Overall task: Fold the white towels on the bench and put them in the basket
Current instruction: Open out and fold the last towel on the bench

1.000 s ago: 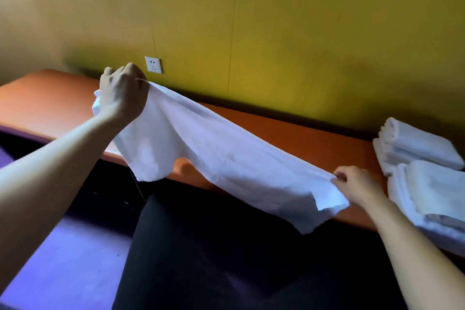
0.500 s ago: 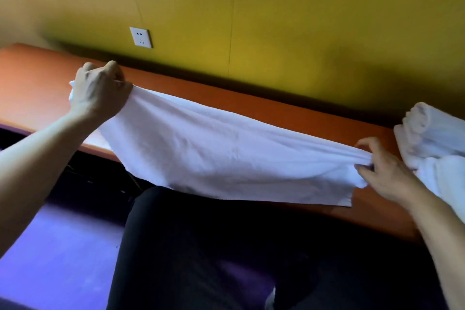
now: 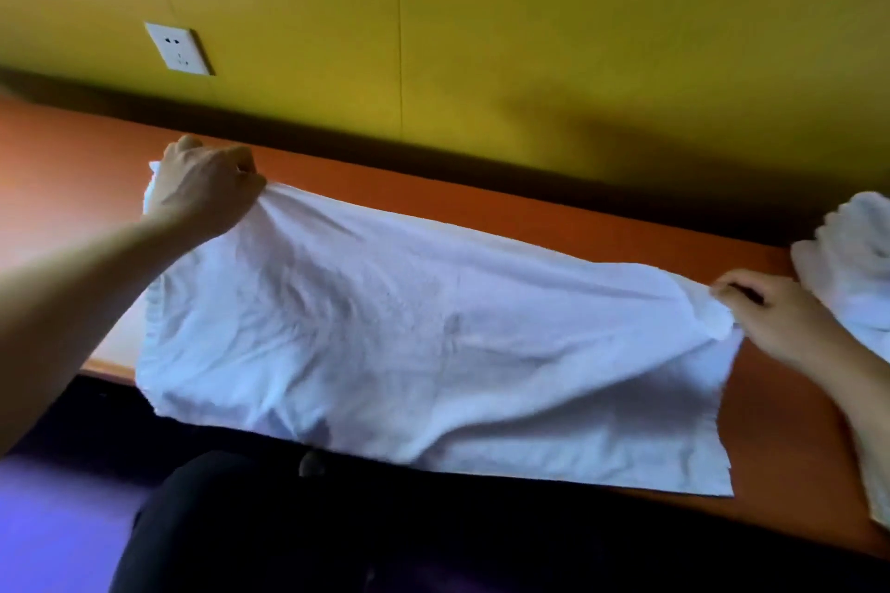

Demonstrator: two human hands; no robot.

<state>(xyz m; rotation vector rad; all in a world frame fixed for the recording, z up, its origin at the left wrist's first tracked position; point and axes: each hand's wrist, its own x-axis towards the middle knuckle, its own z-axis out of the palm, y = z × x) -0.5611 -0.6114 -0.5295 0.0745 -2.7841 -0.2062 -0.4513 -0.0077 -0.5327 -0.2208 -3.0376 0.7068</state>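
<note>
White towel spread across the orange surface, its near edge overhanging. Left hand grips the far-left corner; right hand pinches the right end, beside stacked towels.

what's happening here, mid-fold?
A person holds one white towel spread along the orange bench. The left hand grips its far left corner and the right hand pinches the right end. No fold is made yet. More white towels lie at the right. No basket is in view.
</note>
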